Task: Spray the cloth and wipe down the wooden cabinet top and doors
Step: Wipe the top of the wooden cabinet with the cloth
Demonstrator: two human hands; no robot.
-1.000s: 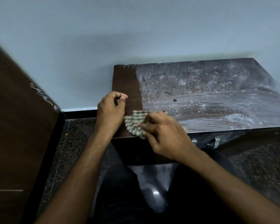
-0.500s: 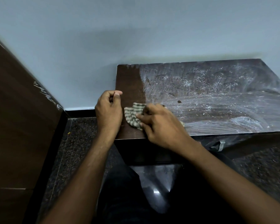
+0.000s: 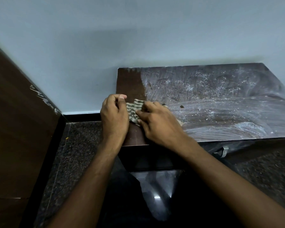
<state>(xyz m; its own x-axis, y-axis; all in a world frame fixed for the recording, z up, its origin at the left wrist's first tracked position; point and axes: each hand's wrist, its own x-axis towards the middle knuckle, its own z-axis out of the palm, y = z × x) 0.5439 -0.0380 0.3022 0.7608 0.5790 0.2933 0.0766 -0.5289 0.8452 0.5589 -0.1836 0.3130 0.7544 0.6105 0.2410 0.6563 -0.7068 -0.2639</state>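
A low dark wooden cabinet top (image 3: 220, 96) fills the right of the head view, smeared white with dust and wipe streaks; a narrow strip (image 3: 130, 83) at its left end is clean brown. A striped green and beige cloth (image 3: 134, 110) lies bunched on that strip near the front left corner. My right hand (image 3: 158, 124) presses down on the cloth, its fingers curled over the cloth's right part. My left hand (image 3: 113, 116) sits at the cabinet's left edge with fingers curled, touching the cloth's left side. No spray bottle is in view.
A pale wall (image 3: 138, 38) stands directly behind the cabinet. A brown wooden door or panel (image 3: 15, 120) slants along the left. Dark speckled floor (image 3: 76, 145) lies between them. A metal handle (image 3: 223, 151) shows below the cabinet's front edge. My dark-clothed legs fill the bottom.
Both hands and the cloth have slid from the front edge farther back along the cabinet's left end. The left hand has closed in against the cloth.
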